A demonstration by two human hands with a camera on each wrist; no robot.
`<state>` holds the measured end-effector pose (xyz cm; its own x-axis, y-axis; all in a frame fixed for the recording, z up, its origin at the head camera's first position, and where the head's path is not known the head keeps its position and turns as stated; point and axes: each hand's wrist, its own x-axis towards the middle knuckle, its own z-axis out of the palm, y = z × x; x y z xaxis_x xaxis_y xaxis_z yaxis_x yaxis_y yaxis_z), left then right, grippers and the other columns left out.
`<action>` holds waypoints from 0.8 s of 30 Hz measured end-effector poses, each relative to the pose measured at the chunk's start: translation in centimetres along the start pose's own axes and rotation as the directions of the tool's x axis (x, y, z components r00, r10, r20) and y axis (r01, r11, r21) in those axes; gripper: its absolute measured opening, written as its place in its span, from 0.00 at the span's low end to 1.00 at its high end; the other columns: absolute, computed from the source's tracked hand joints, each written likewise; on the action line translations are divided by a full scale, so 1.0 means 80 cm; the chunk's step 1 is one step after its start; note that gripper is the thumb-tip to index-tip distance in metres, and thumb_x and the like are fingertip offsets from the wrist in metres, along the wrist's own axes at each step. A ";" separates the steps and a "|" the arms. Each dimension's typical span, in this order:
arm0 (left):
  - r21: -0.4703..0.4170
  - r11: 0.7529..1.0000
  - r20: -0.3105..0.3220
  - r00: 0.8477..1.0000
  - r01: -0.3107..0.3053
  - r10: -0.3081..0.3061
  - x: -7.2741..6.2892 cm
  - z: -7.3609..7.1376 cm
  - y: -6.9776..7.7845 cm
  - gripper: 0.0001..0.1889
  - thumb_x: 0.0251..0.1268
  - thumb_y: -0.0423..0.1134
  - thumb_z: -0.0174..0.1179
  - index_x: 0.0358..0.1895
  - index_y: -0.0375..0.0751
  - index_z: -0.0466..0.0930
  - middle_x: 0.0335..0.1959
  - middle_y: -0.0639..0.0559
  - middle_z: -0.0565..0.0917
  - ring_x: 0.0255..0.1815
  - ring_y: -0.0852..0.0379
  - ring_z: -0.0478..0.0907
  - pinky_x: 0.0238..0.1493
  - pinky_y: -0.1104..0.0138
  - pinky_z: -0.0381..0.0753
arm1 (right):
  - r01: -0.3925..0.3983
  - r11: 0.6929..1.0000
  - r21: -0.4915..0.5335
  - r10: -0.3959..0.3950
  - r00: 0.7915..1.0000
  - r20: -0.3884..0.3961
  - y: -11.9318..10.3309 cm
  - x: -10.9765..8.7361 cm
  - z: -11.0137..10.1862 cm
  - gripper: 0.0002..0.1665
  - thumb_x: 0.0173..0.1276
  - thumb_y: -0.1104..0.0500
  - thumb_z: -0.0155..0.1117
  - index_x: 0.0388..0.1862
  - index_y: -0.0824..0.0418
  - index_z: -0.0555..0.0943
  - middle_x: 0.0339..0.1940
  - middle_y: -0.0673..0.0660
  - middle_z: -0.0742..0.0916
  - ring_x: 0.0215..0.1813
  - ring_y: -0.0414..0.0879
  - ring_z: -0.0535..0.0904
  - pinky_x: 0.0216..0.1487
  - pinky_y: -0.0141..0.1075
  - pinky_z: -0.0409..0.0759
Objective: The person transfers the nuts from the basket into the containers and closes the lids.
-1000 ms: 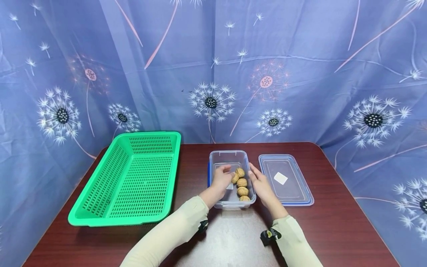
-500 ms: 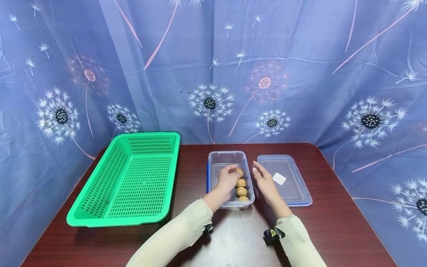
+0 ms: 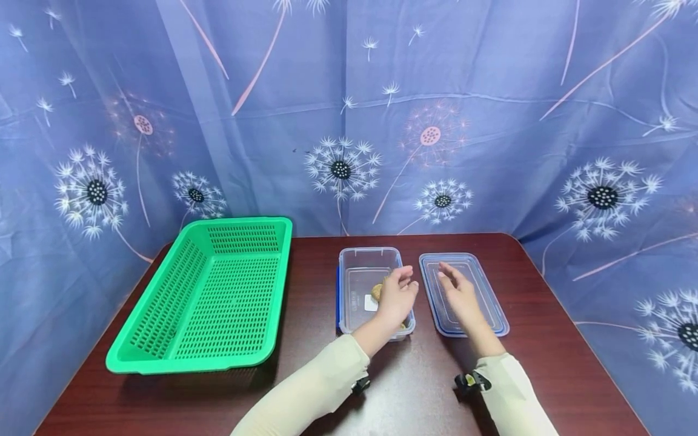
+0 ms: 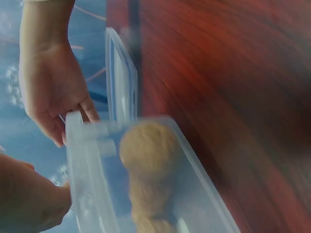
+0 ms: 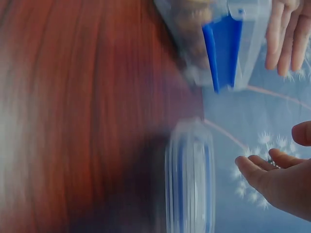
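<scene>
Walnuts lie in a clear plastic box (image 3: 354, 284); one walnut (image 3: 377, 292) shows beside my left hand (image 3: 397, 298), another (image 3: 403, 326) at the near end. In the left wrist view a row of walnuts (image 4: 150, 150) runs along the box wall. My left hand is over the right part of the box, hiding walnuts below it. Its fingers hang fairly straight in the right wrist view, and I see nothing in them. My right hand (image 3: 461, 298) hovers above the box's clear lid (image 3: 485, 309), fingers relaxed and holding nothing.
A large green plastic basket (image 3: 234, 303) with slotted walls stands on the left of the dark red wooden table (image 3: 311, 272). Blue latch flaps (image 5: 223, 53) hang at the box's sides. A patterned blue curtain (image 3: 262, 157) closes off the back.
My left hand, which was pinching a walnut a second ago, has moved right across the box with its fingers loosened. My right hand has left the box's side and moved right over the lid.
</scene>
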<state>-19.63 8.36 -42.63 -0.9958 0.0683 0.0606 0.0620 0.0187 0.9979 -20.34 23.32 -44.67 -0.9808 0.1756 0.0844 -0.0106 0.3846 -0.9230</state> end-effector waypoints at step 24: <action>0.143 0.962 0.199 0.946 0.232 -0.257 -0.046 0.071 -0.030 0.41 0.60 0.34 0.62 0.73 0.28 0.51 0.73 0.34 0.56 0.74 0.41 0.53 0.74 0.51 0.51 | -0.194 0.971 -0.138 0.187 0.980 -0.063 0.050 -0.017 -0.092 0.33 0.78 0.56 0.41 0.72 0.75 0.55 0.71 0.74 0.63 0.71 0.65 0.60 0.71 0.53 0.58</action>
<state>-15.78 13.74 -45.36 -0.9444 0.2579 -0.2040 -0.1615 0.1766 0.9709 -17.60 31.32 -45.72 -0.9513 0.3011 -0.0659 0.2068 0.4647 -0.8610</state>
